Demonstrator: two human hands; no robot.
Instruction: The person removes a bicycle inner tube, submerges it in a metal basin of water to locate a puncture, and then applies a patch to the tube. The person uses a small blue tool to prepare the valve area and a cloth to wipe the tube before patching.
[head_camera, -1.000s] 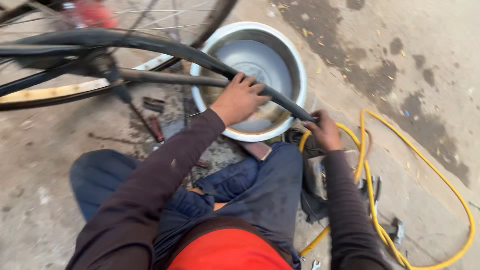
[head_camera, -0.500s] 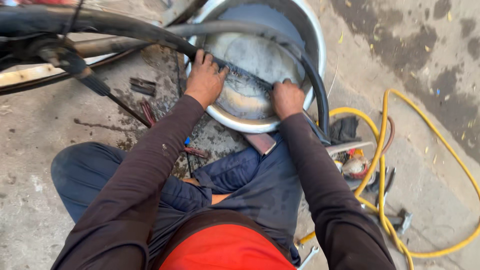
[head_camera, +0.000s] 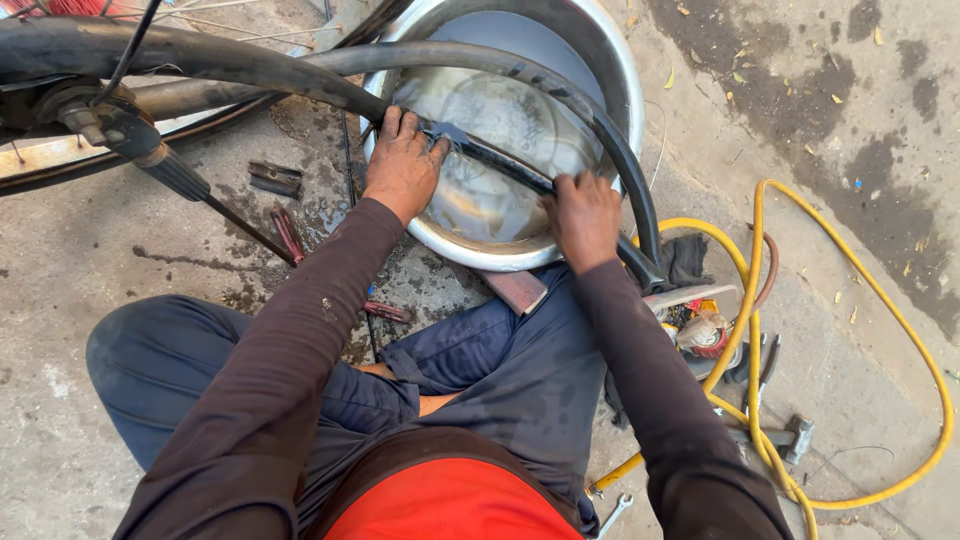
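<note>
My left hand (head_camera: 402, 160) and my right hand (head_camera: 583, 213) both grip a black rubber inner tube (head_camera: 560, 95). They press a stretch of it down into the water of a round metal basin (head_camera: 620, 80) on the ground in front of me. The rest of the tube loops over the basin's far side and runs off to the left. I sit on the ground with my knees apart.
A bicycle wheel with tyre and spokes (head_camera: 60, 160) lies at the upper left. A yellow hose (head_camera: 760, 330) coils on the concrete at the right. A hammer (head_camera: 790, 437), a spanner (head_camera: 612, 515) and small tools lie by my right leg. Metal tyre levers (head_camera: 287, 232) sit on the wet ground left.
My right hand has moved from beside the basin onto the tube over the water. Both hands have pushed the tube lower into the basin, and the view has come closer.
</note>
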